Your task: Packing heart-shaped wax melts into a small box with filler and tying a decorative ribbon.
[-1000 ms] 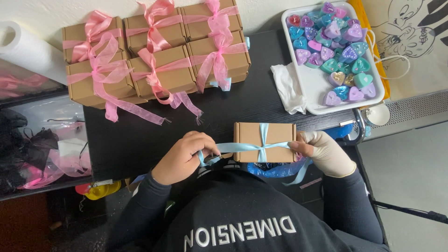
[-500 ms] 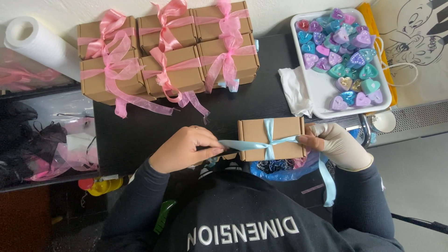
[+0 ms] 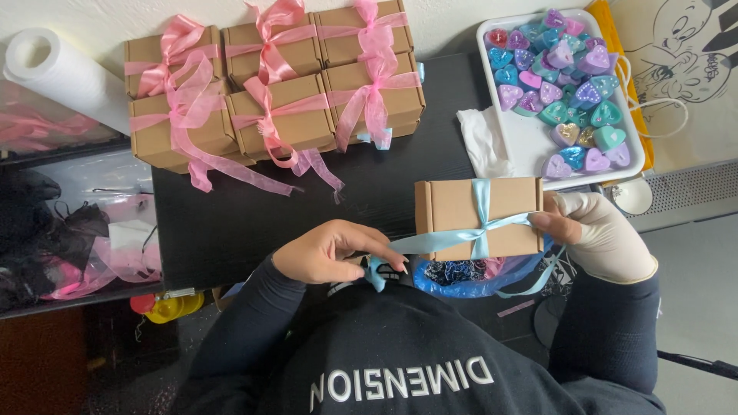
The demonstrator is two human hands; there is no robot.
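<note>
A small brown cardboard box (image 3: pixel 453 211) sits at the near edge of the black table (image 3: pixel 231 223), crossed by a light blue ribbon (image 3: pixel 483 201). My left hand (image 3: pixel 330 252) is bare and pinches one end of that ribbon, drawn out to the left of the box. My right hand (image 3: pixel 596 230) wears a white glove and holds the box's right side, with the other ribbon end under its thumb. A loose ribbon tail hangs below the box.
Several brown boxes tied with pink ribbon bows (image 3: pixel 277 92) stand at the table's far side. A white tray (image 3: pixel 530 142) of coloured heart-shaped pieces sits at the right, beside a white cloth (image 3: pixel 480 138). A paper roll (image 3: pixel 65 77) lies at far left. A blue bag (image 3: pixel 461 277) lies under the box.
The box and both hands have stayed close together near the table's edge. My left hand has drawn the ribbon end farther out to the left.
</note>
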